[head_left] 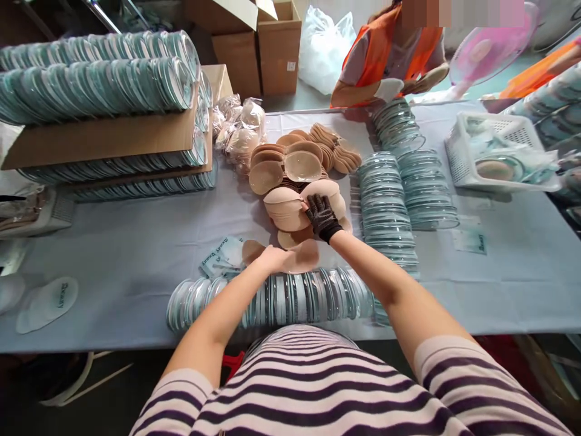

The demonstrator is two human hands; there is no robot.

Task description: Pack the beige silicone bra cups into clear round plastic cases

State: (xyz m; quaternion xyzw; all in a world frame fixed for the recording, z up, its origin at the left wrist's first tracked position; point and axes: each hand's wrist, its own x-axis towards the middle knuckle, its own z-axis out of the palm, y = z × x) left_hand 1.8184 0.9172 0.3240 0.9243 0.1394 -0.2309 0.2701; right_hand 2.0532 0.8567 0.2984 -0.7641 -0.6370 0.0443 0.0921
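Right grip (321,215): black mesh glove, fingers spread and curled down over the top pad of a pile of beige pads (290,209); it presses on the pad, and I cannot tell whether the fingers have closed under its edge. Left grip (272,257): bare, fingers closed around one beige pad (304,255), held just above the bench (127,266), near the front of the pile.

Pile sits mid-bench, slightly beyond the hands. Some pads lie cup-up, one with a clear film over it (302,165). More pads fan out toward the far edge (336,148).

Near edge: a row of clear plastic shells (281,300) stands on edge, running left to right just under both forearms, close to the bench lip. A second column of shells (385,206) runs away from the person on the right, touching the pile's right side; another column (424,191) lies beside it.

Left of the pile: printed paper cards (222,254) lie flat, just beside the left grip. Beyond them, open blue cloth reaches to a white oval insert (48,300) near the left front corner. That is the widest bare stretch.

Far left: cardboard trays (104,136) stacked with shells. Far right: white basket (499,151). Far side: another person in an orange vest (385,54), hand at the bench edge.
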